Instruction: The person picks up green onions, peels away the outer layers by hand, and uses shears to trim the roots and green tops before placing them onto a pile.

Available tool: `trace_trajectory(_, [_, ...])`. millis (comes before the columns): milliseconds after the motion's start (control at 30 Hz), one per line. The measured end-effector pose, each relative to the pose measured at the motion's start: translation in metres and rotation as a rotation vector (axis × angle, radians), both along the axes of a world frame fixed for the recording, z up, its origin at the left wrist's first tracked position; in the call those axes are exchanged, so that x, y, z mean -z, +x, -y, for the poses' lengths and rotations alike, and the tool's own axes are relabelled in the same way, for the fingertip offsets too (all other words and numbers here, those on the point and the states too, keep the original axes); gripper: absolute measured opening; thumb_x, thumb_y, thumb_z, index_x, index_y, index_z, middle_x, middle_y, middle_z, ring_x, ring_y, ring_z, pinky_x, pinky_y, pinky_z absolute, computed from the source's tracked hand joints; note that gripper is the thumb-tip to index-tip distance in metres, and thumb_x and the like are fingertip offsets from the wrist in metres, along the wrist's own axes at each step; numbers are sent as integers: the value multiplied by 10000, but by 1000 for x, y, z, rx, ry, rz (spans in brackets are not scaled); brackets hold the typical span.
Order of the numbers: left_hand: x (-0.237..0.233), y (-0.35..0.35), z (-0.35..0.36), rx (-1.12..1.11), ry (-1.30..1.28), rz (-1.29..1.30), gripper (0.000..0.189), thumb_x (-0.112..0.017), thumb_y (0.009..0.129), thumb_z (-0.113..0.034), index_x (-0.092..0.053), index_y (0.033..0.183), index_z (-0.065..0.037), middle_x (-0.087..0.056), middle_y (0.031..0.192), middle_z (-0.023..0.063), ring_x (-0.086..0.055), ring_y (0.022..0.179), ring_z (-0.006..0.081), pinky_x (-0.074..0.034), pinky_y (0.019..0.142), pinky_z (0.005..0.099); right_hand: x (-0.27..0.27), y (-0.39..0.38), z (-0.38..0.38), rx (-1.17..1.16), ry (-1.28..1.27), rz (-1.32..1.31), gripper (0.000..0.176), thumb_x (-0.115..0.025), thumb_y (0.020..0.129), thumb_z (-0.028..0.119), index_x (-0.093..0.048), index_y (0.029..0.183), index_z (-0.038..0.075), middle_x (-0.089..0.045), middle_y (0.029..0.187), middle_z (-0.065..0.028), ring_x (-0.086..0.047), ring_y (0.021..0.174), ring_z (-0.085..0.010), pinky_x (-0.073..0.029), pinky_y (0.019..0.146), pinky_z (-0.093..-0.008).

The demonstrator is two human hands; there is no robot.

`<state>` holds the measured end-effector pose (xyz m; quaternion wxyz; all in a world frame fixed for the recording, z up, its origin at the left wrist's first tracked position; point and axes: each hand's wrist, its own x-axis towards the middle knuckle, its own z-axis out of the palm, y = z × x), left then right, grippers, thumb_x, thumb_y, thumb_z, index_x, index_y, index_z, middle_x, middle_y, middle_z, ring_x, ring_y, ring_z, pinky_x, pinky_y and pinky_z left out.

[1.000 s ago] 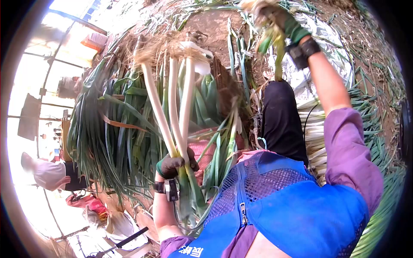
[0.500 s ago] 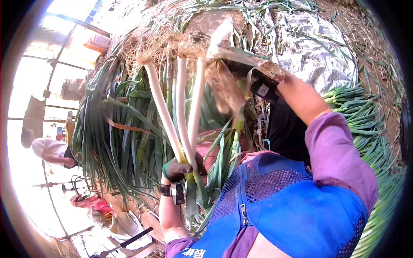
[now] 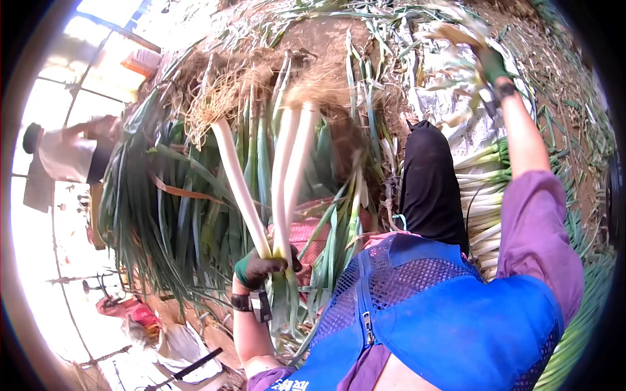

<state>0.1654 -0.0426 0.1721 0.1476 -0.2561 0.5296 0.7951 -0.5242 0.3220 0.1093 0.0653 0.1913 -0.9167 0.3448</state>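
Observation:
My left hand [image 3: 264, 268], in a dark glove with a green cuff, is closed around several long green onions [image 3: 240, 186] near the point where white stems turn to leaves. Their white stems point away from me, ending in shaggy brown roots [image 3: 215, 107]. Far out at the upper right is my gloved right hand [image 3: 493, 65], blurred by motion. Loose peeled leaves [image 3: 456, 34], dry and pale, trail from it over white sheeting; its fingers are hard to make out.
A large heap of untrimmed green onions [image 3: 176, 215] lies at left. Cleaned onions [image 3: 486, 228] are laid in a row beside my dark-trousered leg [image 3: 430, 189]. White sheeting [image 3: 466, 133] and leaf scraps cover the ground. Another person [image 3: 65, 153] is at far left.
My right hand has swung from beside the onion stems out to the upper right, carrying the peeled leaves. My left hand still grips the onions, slightly lower and further left.

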Motion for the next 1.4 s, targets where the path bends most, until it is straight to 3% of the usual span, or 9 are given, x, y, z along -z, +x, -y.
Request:
trace_trajectory(133, [11,-1,14,-216,-101,51,458,-745,718,-180,-614,1108,20,-678,949,144,-662,909,275,-523,855,401,101,53,-107,73,44,345,896,-495,845,765,-660,1125,-69,-689,1048,-267,-647,1005,-362,-484,859,-408])
trace_trajectory(300, [-10,-17,48,-289,-228,-145,484,-718,798,-335,-623,1112,21,-673,994,122,-648,911,235,-518,848,372,240,93,-197,-321,1272,410,701,-583,862,609,-671,1190,-4,-652,1216,-236,-623,1132,-378,-458,986,-428])
trace_trajectory(467, [-36,-25,73,-404,-215,-213,443,-709,863,-237,-578,1184,38,-672,1055,126,-652,998,248,-522,908,388,207,56,-121,-456,1430,-36,433,-708,789,339,-712,1119,58,-682,1173,-191,-666,1072,-335,-508,942,-401])
trace_trajectory(533, [-53,-31,72,-422,-314,-233,419,-721,854,-247,-586,1152,14,-671,1004,116,-654,945,236,-529,861,375,89,48,4,-537,1316,99,429,-583,884,304,-655,1218,46,-677,1203,-172,-664,1082,-321,-510,927,-405])
trace_trajectory(667, [-69,-39,68,-469,-409,-257,392,-729,857,-265,-592,1136,-26,-664,967,102,-654,889,230,-538,806,371,-59,36,141,-827,109,-1046,320,-628,964,218,-615,1263,106,-632,1067,-170,-633,970,-275,-540,809,-389])
trace_trajectory(733, [-79,-40,62,-477,-415,-290,405,-725,868,-266,-579,1160,-27,-656,975,103,-656,896,241,-543,819,377,-94,91,214,-791,-388,2,296,-573,985,183,-628,1258,83,-642,1187,-190,-659,1028,-291,-573,836,-370])
trace_trajectory(833, [-89,-44,57,-473,-377,-311,434,-729,866,-274,-574,1177,-14,-656,972,111,-657,889,247,-542,843,380,-141,245,257,-1015,-512,-568,653,-643,923,271,-377,1464,20,-559,1361,-139,-596,1149,-273,-489,991,-390])
trace_trajectory(1100, [-96,-94,21,-133,-440,-209,509,-753,833,-276,-572,1213,8,-677,1011,133,-671,933,265,-536,859,394,-210,372,263,-1023,-243,-1603,489,-612,868,127,-530,1349,121,-500,1393,-101,-466,1325,-260,-338,1179,-406])
trace_trajectory(1400, [-88,-174,-32,179,-516,-144,428,-749,842,-221,-637,1204,-21,-684,1021,35,-635,893,143,-499,804,293,-200,288,172,-1304,39,-1363,120,-601,796,200,-557,846,100,-557,748,-46,-622,685,-227,-529,627,-374])
